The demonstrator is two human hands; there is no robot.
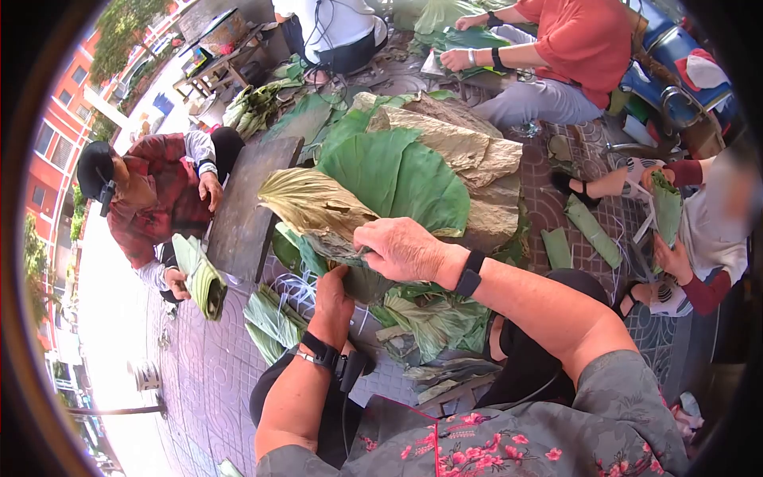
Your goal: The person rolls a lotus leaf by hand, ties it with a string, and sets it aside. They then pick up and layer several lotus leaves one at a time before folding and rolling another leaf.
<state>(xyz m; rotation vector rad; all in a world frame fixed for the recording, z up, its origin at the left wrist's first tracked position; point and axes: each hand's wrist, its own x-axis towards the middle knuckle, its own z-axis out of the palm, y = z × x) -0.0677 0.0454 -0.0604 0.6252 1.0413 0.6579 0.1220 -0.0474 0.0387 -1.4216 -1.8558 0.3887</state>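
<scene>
1. We see a co-worker's hand point(176, 283) gripping a folded, ribbed green bundle point(200, 278).
2. A flat wooden board point(248, 215) slants nearby.
3. Our tan, pleated dry leaf point(314, 197) fans out above our left hand point(332, 298), whose closure we cannot tell.
4. Our right hand point(409, 249) pinches the dry leaf's edge.
5. Beyond, a broad green leaf point(425, 183) overlaps crinkled brown leaves point(486, 151).

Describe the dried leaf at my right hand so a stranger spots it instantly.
Find the leaf pile, right of the wooden board. At its near left edge, by your right hand, is the dried leaf: golden with fanning ribs, unlike the broad green leaf beside it.
</scene>
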